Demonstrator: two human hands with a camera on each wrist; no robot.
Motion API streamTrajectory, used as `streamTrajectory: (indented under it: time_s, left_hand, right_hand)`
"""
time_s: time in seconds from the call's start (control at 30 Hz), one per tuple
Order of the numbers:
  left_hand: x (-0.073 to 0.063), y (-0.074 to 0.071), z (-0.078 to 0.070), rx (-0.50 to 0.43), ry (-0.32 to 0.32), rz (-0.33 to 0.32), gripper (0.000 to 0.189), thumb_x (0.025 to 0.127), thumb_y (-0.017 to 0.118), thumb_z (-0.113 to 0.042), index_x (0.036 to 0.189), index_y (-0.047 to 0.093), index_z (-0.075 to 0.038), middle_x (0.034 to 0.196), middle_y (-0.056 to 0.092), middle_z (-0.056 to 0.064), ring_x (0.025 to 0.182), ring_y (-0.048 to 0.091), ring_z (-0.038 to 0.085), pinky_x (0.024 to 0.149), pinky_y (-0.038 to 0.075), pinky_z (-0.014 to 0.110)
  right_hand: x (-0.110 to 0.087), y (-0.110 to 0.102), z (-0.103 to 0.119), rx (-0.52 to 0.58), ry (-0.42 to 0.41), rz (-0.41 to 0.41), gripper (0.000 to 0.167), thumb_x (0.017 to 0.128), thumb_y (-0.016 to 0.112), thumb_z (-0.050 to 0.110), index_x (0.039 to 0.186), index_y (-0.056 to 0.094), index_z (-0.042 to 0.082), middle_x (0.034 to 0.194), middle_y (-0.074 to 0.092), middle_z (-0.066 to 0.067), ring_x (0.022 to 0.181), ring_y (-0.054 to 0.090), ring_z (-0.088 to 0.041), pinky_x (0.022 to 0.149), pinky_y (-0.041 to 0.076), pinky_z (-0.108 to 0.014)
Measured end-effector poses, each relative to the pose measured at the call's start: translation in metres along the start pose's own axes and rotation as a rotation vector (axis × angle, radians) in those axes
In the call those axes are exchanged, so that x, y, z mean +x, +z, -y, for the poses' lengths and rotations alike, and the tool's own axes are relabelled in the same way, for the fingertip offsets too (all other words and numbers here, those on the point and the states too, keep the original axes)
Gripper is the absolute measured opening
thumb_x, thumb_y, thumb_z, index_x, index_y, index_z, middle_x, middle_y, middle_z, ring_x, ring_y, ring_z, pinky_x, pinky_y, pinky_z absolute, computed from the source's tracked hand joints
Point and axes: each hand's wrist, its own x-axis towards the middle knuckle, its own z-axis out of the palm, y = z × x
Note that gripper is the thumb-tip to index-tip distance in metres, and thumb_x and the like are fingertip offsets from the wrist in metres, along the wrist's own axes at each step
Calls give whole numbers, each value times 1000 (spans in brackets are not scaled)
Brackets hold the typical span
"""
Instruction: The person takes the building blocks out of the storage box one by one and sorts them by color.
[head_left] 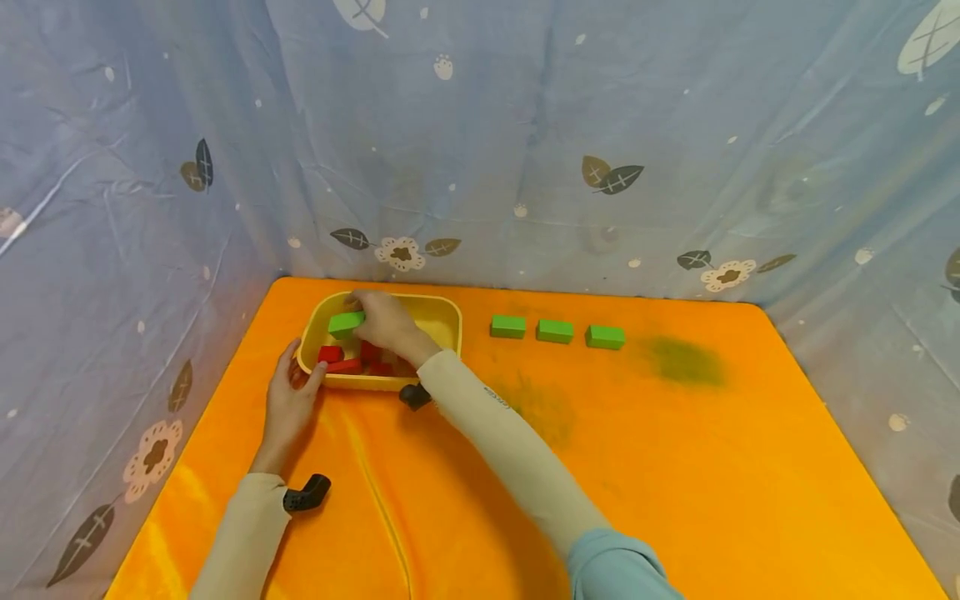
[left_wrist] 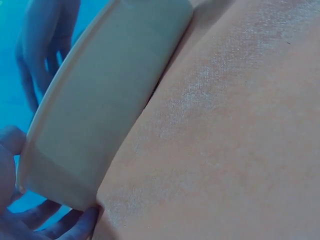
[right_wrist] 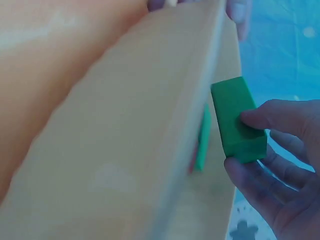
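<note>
A yellow plastic bin [head_left: 442,310] stands at the back left of the orange-covered table. My left hand [head_left: 291,398] grips its near left corner, thumb over the rim and fingers against the outer wall [left_wrist: 100,100]. Above the bin's left part, my right hand [head_left: 384,321] pinches a green rectangular block [head_left: 345,324] between thumb and fingers. That green block [right_wrist: 235,117] shows tilted beside the rim in the right wrist view. Several red blocks [head_left: 345,367] lie in the bin, partly hidden by my right hand. Another green block [right_wrist: 203,142] shows inside, behind the rim.
To the right of the bin, three green blocks [head_left: 555,331] stand in a row, spaced apart. A greenish smudge [head_left: 684,361] marks the orange cloth [head_left: 712,467] beyond them. Patterned blue-grey curtains [head_left: 510,150] hang along the back and both sides.
</note>
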Motion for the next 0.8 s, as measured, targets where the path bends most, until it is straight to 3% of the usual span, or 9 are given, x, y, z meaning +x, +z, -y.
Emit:
streamTrajectory:
  time_s: [0.27,0.5,0.67,0.8]
  left_hand:
    - [0,0,0,9,-4,-5,72,102,54,-31,159,14,-13,151,36,21,137,38,36,111,34,51]
    - [1,2,3,-12,-4,-1,71,101,54,-31,158,15,-13,153,35,18,138,38,33,112,33,49]
    - [1,3,3,6,0,-5,71,101,54,-32,158,16,-13,151,37,18,136,40,32,111,35,46]
    - [2,3,1,20,9,-11,71,101,53,-34,158,17,-13,151,38,18,135,41,33,111,36,47]
  right_hand:
    - [-24,-23,-38,301,-67,32,52,86,73,4,135,57,4,126,64,-12,112,60,-22,95,49,-26]
    - [-41,-40,-61,297,-127,9,53,85,75,3,135,56,1,124,64,-14,111,60,-24,97,50,-33]
    - [-57,-53,-80,376,-187,-33,54,84,75,-1,134,56,-1,119,65,-18,108,61,-27,86,56,-31]
    - [-73,-65,-99,400,-177,-83,54,83,75,-1,134,57,1,117,65,-18,107,61,-27,82,57,-31]
